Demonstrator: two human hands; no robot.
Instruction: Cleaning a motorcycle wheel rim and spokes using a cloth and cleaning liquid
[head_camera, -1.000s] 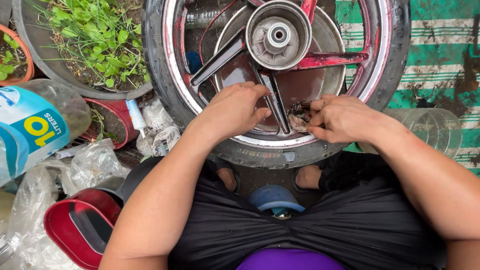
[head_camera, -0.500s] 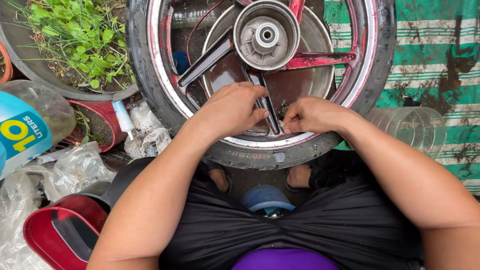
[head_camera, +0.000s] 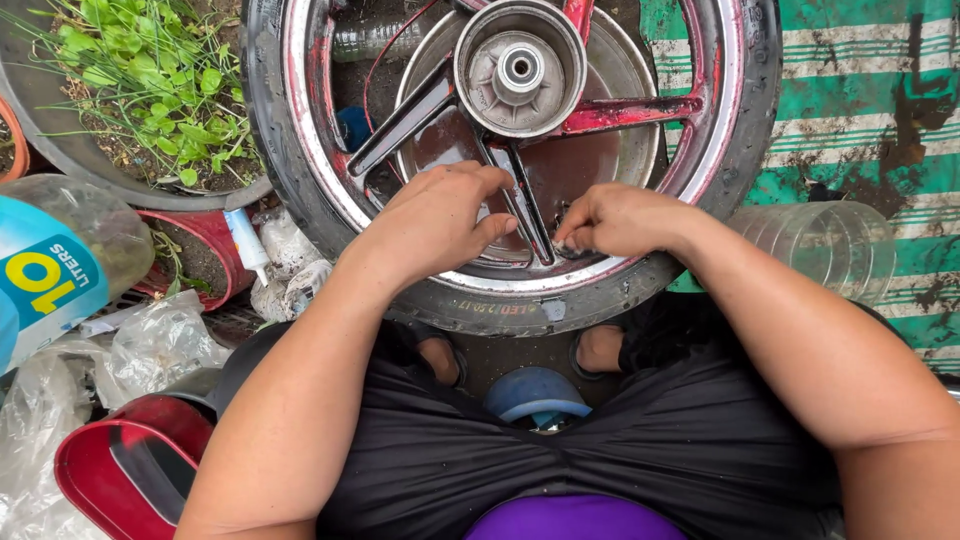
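Red spoked motorcycle wheel with black tyre (head_camera: 700, 130) lying flat; left hand (head_camera: 440, 220) curled over dark spoke (head_camera: 520, 205), right hand (head_camera: 620, 220) fingers pinched at something small, can't tell what. Risk: knuckles scraping spoke edge, piece dropping through the gap.

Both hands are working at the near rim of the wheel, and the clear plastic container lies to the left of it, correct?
Not quite: the clear plastic container lies right of the wheel, as the head view shows. Both hands, left and right, are at its near rim.

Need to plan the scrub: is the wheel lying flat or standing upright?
Flat: the wheel shows its hub face-up, over a basin.
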